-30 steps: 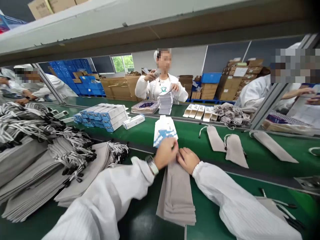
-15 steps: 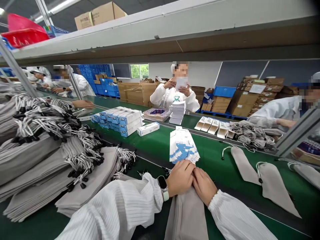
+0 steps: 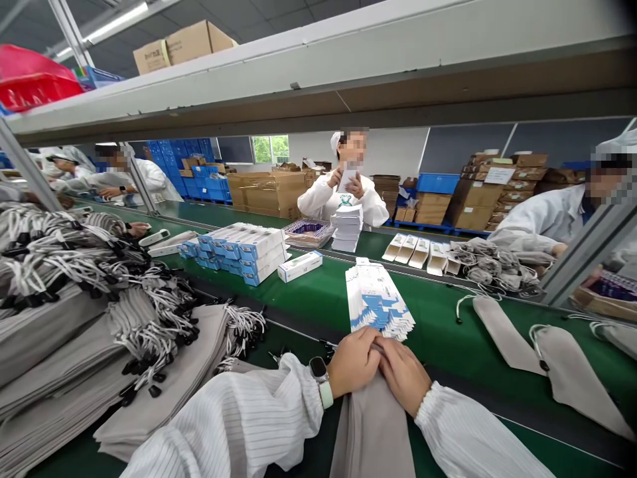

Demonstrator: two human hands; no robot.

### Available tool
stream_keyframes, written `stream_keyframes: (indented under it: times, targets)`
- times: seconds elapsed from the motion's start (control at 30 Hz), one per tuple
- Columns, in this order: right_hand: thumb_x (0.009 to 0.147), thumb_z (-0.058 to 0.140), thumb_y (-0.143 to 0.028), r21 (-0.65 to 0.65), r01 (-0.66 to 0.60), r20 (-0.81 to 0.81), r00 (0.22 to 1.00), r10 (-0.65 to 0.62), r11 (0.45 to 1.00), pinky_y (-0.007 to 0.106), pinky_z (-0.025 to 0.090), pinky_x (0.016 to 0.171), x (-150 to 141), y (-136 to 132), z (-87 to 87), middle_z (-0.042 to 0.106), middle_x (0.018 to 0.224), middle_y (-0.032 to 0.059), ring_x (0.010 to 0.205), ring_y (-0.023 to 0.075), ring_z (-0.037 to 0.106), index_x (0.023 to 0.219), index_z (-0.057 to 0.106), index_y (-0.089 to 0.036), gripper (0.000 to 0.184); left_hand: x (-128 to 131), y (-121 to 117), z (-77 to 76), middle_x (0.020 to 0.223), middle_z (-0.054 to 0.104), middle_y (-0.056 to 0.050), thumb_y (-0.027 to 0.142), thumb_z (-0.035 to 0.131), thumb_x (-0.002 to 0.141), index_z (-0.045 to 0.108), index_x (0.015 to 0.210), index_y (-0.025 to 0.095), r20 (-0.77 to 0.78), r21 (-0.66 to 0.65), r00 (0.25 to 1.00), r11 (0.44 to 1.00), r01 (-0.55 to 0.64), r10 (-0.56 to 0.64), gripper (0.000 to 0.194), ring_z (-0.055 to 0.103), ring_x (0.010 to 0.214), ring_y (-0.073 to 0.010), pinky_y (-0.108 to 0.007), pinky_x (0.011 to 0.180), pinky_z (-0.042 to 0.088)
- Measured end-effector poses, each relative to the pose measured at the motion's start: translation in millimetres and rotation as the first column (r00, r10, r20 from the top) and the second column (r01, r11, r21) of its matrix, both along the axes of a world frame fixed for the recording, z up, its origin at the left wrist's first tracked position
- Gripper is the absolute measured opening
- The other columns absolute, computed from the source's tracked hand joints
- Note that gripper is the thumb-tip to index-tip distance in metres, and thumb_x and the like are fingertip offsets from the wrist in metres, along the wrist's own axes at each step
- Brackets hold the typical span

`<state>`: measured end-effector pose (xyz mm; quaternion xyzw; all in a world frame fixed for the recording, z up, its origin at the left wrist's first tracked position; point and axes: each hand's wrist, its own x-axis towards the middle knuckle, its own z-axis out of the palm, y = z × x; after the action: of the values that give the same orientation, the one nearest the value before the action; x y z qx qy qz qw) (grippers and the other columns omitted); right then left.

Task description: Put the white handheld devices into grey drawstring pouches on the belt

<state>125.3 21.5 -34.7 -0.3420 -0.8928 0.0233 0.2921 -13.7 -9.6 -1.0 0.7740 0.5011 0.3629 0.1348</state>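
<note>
Grey pouches [image 3: 371, 431] lengthwise toward belt

Pouch pile [image 3: 99, 345] left — flat cartons [image 3: 378, 302] beyond both hands [image 3: 381, 365]

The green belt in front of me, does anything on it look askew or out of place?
Mostly orderly. The stack of flat white-and-blue cartons beyond the left hand and right hand has slid into a fan. The loose grey drawstring pouches lie at differing angles.
</note>
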Motion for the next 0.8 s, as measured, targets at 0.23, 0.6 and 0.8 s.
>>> stream_keyframes:
  times: [0.23,0.6,0.8]
  targets:
    - [0.08,0.033,-0.015,-0.06,-0.021,-0.06,0.998,0.018,0.998,0.034,0.043,0.072,1.0,-0.8,3.3,0.057,0.093,0.0091,0.086,0.0194,0.054,0.1,0.04,-0.018,0.021,0.1,0.4,0.3,0.081,0.051,-0.002,0.006,0.034,0.068,0.043,0.081,0.019,0.028,-0.012,1.0,1.0,0.011,-0.011,0.02,0.049,0.076,-0.0156,-0.026,0.071,0.04]
    - [0.083,0.031,-0.021,-0.111,-0.016,-0.05,0.999,0.01,0.994,0.032,0.043,0.062,2.2,0.7,-0.2,0.054,0.077,0.0058,0.072,0.0181,0.053,0.085,0.038,-0.019,0.008,0.4,-2.5,-0.2,0.075,0.045,0.0,0.006,0.034,0.066,0.036,0.074,0.019,-0.01,0.021,0.999,0.999,-0.046,0.046,0.015,0.045,0.071,-0.0126,-0.021,0.066,0.038]
    - [0.083,0.03,-0.023,-0.111,-0.023,-0.016,1.0,0.021,0.994,0.031,0.041,0.061,3.0,1.8,0.3,0.054,0.073,0.0049,0.069,0.0175,0.052,0.08,0.04,-0.019,0.011,-0.3,-0.8,-1.6,0.072,0.045,0.001,0.007,0.034,0.067,0.036,0.072,0.019,-0.082,0.037,0.996,0.998,-0.044,0.047,0.013,0.044,0.07,-0.0117,-0.02,0.065,0.037]
